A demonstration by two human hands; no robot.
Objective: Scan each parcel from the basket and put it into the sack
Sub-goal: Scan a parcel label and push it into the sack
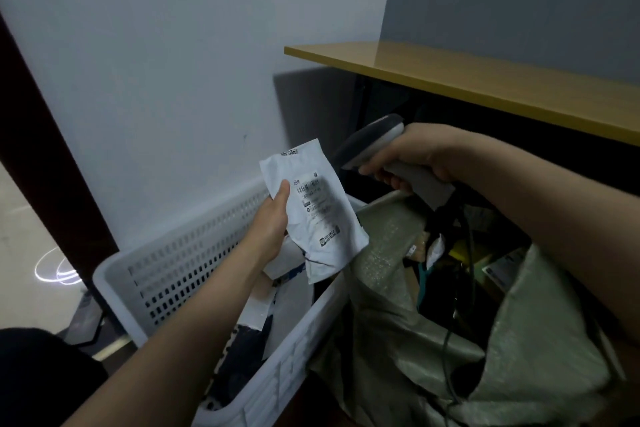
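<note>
Holding one parcel (323, 218), left hand (272, 224) faces one scanner (372, 140) in right hand (415, 156).

A white basket (194, 253) with lots of little holes stood by the pale wall (173, 62). White and dark parcels (294, 298) lay in it. A grey-green sack (536, 340) stood right beside the basket, touching its side, with its mouth open. More parcels and small boxes (498, 270) lay inside the sack. A yellow-brown table top (485, 80) stuck out above and behind the sack.
</note>
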